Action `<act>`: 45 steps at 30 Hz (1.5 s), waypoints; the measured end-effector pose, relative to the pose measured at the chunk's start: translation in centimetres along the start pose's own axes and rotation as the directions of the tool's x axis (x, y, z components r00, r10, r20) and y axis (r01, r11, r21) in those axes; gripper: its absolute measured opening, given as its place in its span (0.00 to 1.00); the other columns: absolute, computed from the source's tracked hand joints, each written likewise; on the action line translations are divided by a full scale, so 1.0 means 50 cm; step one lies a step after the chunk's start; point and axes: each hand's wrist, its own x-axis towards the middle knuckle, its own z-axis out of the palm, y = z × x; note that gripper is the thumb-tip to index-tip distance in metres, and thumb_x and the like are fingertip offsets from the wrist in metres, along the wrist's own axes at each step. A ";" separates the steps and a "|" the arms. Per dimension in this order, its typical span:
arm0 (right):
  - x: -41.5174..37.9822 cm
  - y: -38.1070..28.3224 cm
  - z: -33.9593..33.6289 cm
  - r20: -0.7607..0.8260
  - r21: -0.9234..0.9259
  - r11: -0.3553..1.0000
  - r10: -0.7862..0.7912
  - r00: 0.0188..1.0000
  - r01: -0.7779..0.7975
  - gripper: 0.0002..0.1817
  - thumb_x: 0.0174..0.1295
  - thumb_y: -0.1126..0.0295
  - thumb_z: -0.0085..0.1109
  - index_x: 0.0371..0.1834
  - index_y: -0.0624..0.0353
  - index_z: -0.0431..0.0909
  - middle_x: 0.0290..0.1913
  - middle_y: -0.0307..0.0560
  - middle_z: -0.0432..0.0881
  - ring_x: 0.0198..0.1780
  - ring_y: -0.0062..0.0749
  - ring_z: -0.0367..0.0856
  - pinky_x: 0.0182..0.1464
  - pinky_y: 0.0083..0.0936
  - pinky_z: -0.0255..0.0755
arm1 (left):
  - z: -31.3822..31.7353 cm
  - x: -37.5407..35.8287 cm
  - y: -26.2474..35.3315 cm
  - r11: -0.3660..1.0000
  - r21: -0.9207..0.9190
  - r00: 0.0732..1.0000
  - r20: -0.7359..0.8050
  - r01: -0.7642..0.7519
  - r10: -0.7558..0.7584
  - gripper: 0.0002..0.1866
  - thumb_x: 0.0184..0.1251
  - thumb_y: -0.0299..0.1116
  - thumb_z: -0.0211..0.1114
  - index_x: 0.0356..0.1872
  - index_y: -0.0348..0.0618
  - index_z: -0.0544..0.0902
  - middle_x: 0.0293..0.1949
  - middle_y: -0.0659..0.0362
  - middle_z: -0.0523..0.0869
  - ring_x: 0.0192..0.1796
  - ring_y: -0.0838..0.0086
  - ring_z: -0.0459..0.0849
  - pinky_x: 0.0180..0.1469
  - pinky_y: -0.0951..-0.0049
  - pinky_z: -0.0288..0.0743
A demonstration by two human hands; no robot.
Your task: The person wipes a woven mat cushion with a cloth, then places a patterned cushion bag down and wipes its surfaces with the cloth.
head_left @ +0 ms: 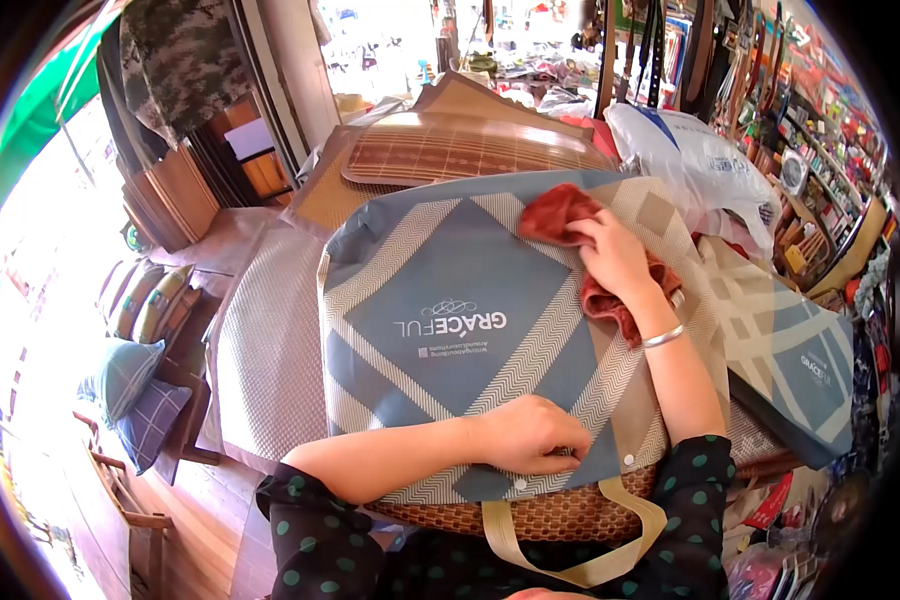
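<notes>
A large blue-grey and beige storage bag printed "GRACEFUL" lies flat in front of me, its lettering upside down to my view. My right hand, with a silver bangle at the wrist, grips a rust-red cloth against the bag's upper right part. More of the cloth bunches under the wrist. My left hand rests on the bag near its front edge, fingers curled; whether they pinch a fold of fabric is hidden. A beige handle loops from the front edge toward my lap.
Woven mats and a brown slatted mat lie under and behind the bag. On the right are a similar bag and a white plastic package. Cushions are stacked at left. Belts and shelves of goods line the right side.
</notes>
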 end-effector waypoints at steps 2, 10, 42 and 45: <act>-0.012 0.000 0.002 0.058 -0.017 0.999 -0.037 0.998 0.038 0.15 0.56 0.73 0.61 0.47 0.48 0.87 0.47 0.47 0.82 0.46 0.48 0.84 0.49 0.41 0.80 | -0.002 0.002 0.000 1.000 -0.020 1.000 0.005 0.017 -0.017 0.07 0.62 0.32 0.71 0.37 0.46 0.82 0.31 0.59 0.85 0.35 0.60 0.84 0.37 0.62 0.78; -0.089 -0.181 -0.044 0.474 0.619 0.758 -0.571 0.670 0.207 0.22 0.51 0.76 0.63 0.52 0.50 0.87 0.53 0.50 0.81 0.52 0.48 0.83 0.54 0.35 0.78 | 0.002 -0.002 0.002 0.994 -0.086 0.997 0.050 0.068 -0.064 0.06 0.62 0.31 0.70 0.37 0.46 0.82 0.31 0.59 0.84 0.35 0.60 0.84 0.37 0.61 0.77; -0.004 -0.061 -0.106 0.360 0.684 0.722 -0.214 0.908 -0.101 0.20 0.68 0.69 0.63 0.63 0.58 0.81 0.60 0.44 0.83 0.59 0.27 0.80 0.64 0.29 0.73 | -0.095 0.016 0.046 0.676 0.611 0.895 -0.413 0.411 -0.170 0.37 0.54 0.47 0.76 0.68 0.56 0.76 0.75 0.46 0.65 0.77 0.49 0.62 0.71 0.25 0.45; -0.010 0.053 -0.030 0.241 0.435 0.891 0.027 0.970 -0.133 0.19 0.66 0.68 0.63 0.60 0.56 0.83 0.62 0.46 0.82 0.61 0.33 0.80 0.66 0.35 0.70 | -0.080 -0.008 -0.008 0.592 0.667 0.880 -0.225 0.453 -0.419 0.41 0.59 0.56 0.71 0.74 0.60 0.70 0.77 0.44 0.60 0.78 0.46 0.58 0.70 0.21 0.46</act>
